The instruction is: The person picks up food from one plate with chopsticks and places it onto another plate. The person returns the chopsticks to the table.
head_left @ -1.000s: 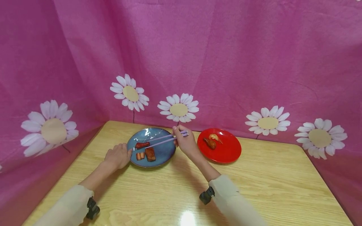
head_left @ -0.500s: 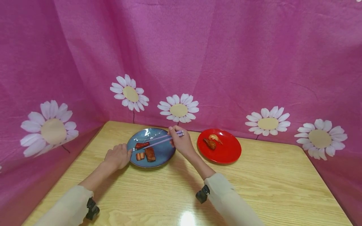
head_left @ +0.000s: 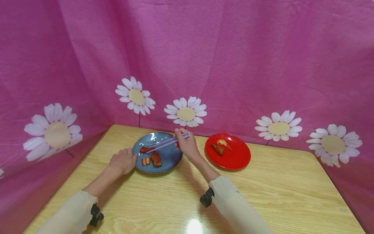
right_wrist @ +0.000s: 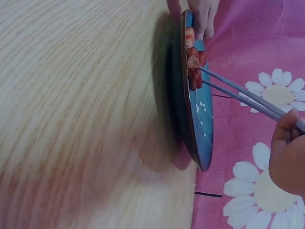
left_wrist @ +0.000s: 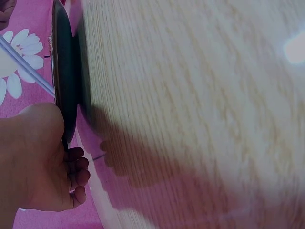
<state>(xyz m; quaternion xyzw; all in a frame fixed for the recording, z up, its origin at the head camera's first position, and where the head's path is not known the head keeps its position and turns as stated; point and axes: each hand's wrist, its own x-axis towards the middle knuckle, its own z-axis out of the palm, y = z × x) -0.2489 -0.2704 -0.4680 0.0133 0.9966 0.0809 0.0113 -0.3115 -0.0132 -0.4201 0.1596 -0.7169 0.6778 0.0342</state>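
My left hand [head_left: 123,161] grips the left rim of a blue plate [head_left: 172,157]. In the left wrist view the thumb lies over the rim and the fingers [left_wrist: 78,174] curl below it. Two lilac chopsticks [head_left: 168,142] are held in my right hand [head_left: 188,147], their tips at a dark red, drumstick-shaped piece of food [head_left: 146,149]. Whether they pinch it I cannot tell. Nearer me on that plate lie a brown slab of meat [head_left: 156,159] and a small striped piece [head_left: 145,161]. The right wrist view shows the chopsticks [right_wrist: 243,94] reaching over the plate.
A red plate [head_left: 238,157] stands right of my right hand, bearing a small browned drumstick [head_left: 218,149] and a shrimp-like piece [head_left: 224,144]. Both plates stand near the back of the wooden table [head_left: 280,188]. A pink curtain [head_left: 233,65] with daisies hangs behind and at the sides.
My right hand has shifted a little to the left, and the chopsticks have drawn closer together around the dark red piece. The left hand keeps its place on the rim.
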